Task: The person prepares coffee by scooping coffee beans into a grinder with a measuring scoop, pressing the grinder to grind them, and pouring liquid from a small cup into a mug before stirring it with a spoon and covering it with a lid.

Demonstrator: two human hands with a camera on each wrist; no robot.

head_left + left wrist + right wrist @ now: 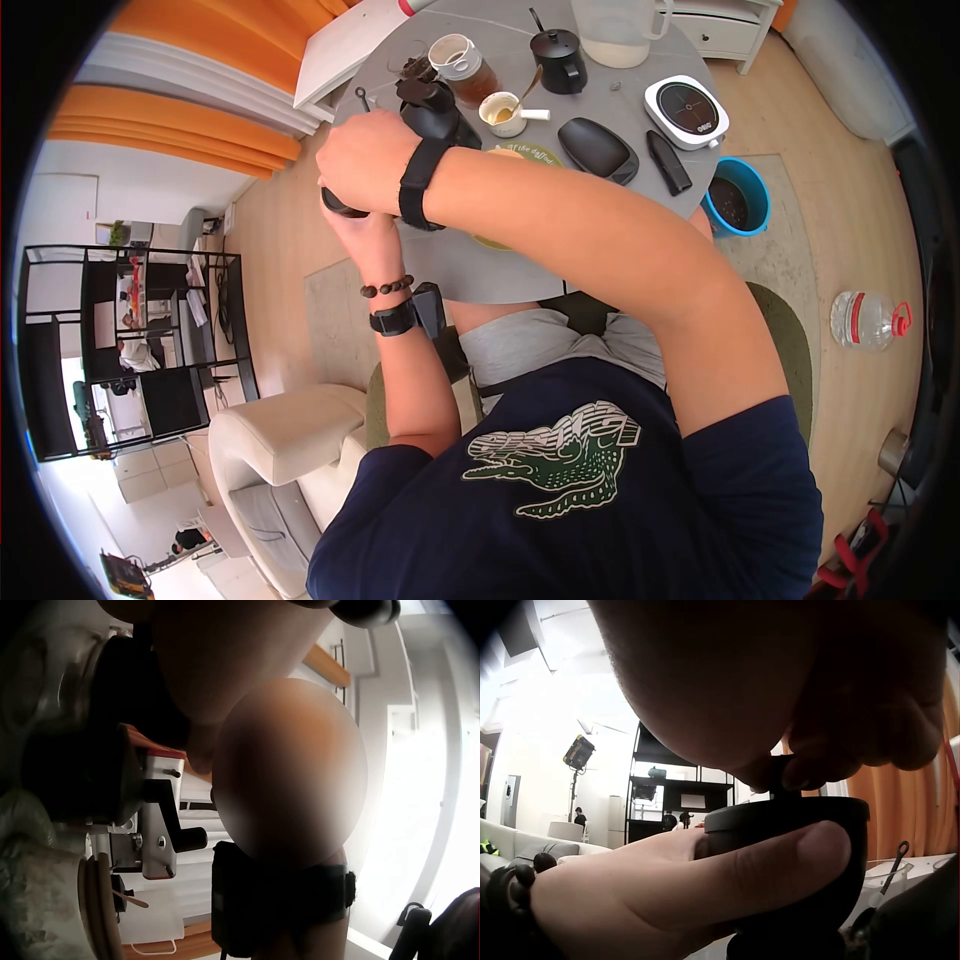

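Gripping a dark, rounded container (810, 911) over the table's edge, our left hand (368, 245) wrapped its body while our right hand's (368, 158) fingers pinched the stem (785, 780) above its flat matte-black lid (791, 814). The grey table (490, 280) held a white spouted pan (503, 124) and black kettle (558, 62); beyond stood a blue bucket (763, 195), orange curtains (190, 130) and black shelving (172, 402).

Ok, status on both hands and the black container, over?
Left hand grips black container. Right hand pinches its top stem. No obstruction visible.
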